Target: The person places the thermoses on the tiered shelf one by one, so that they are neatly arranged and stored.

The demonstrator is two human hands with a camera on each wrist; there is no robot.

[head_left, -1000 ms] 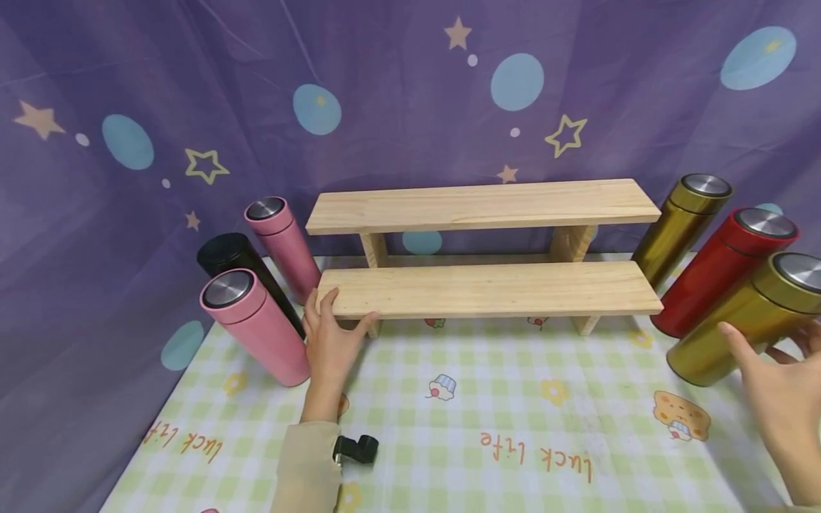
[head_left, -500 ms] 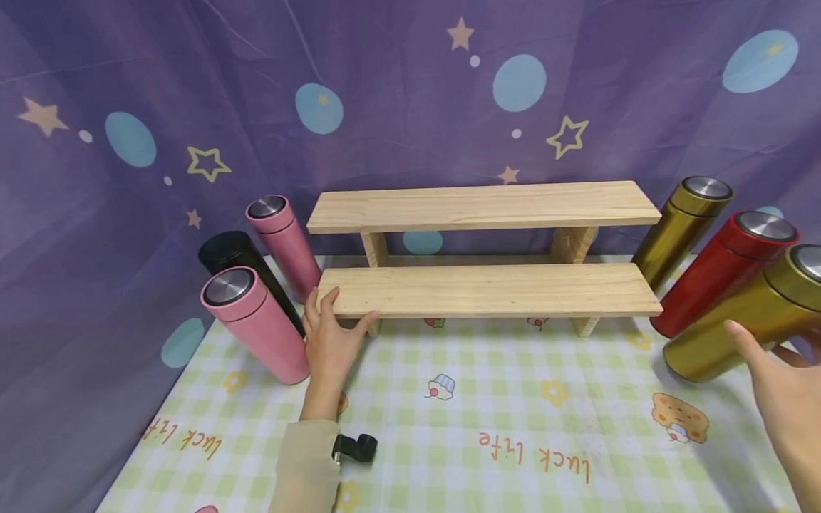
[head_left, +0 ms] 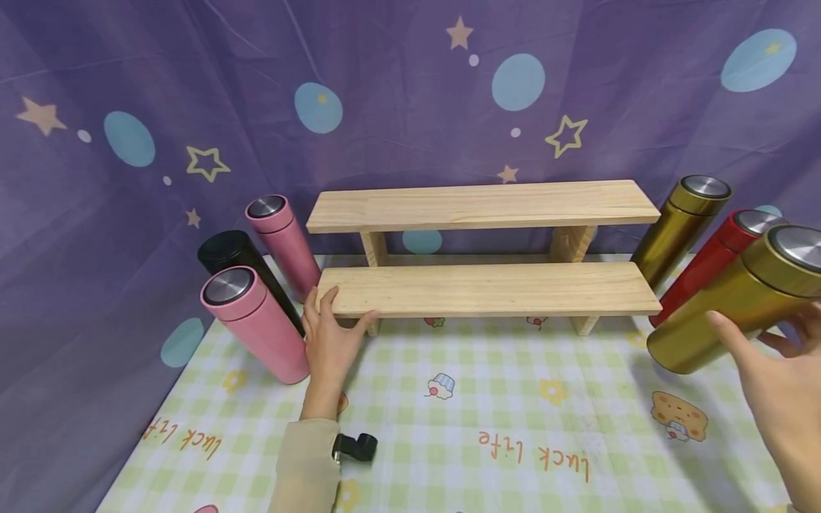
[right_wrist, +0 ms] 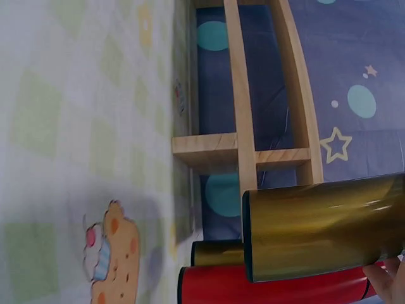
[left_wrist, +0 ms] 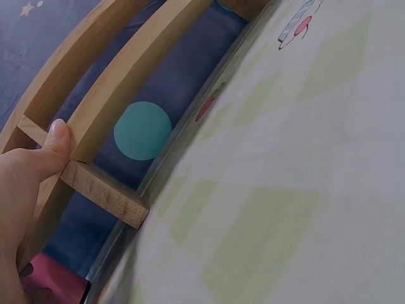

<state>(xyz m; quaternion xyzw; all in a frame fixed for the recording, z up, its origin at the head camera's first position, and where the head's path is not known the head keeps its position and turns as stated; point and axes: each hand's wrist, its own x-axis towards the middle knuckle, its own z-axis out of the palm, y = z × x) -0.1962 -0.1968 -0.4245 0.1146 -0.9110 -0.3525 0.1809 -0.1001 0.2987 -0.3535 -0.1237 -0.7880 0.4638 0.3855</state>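
Observation:
My right hand (head_left: pixel 779 388) grips a gold thermos (head_left: pixel 718 317) with a steel lid top, at the right side of the head view. In the right wrist view the thermos (right_wrist: pixel 323 228) hangs above the tablecloth, its base clear of the cloth. At the left end of a two-tier wooden shelf (head_left: pixel 487 288), my left hand (head_left: pixel 333 345) holds the lower board. Its thumb (left_wrist: pixel 58 136) lies on the front edge in the left wrist view, while the other fingers rest at the board's end. A red thermos (head_left: pixel 705 260) stands just behind the held one, partly hidden by it.
Another gold thermos (head_left: pixel 683 221) stands at the shelf's right end. On the left are a pink thermos (head_left: pixel 269 335) in front, a black one (head_left: pixel 234 249) and a second pink one (head_left: pixel 285 249). A purple curtain (head_left: pixel 410 107) hangs behind the checked tablecloth (head_left: pixel 449 427).
My right hand has raised the gold thermos off the cloth and shifted it slightly left, now covering more of the red thermos. My left hand has stayed on the shelf.

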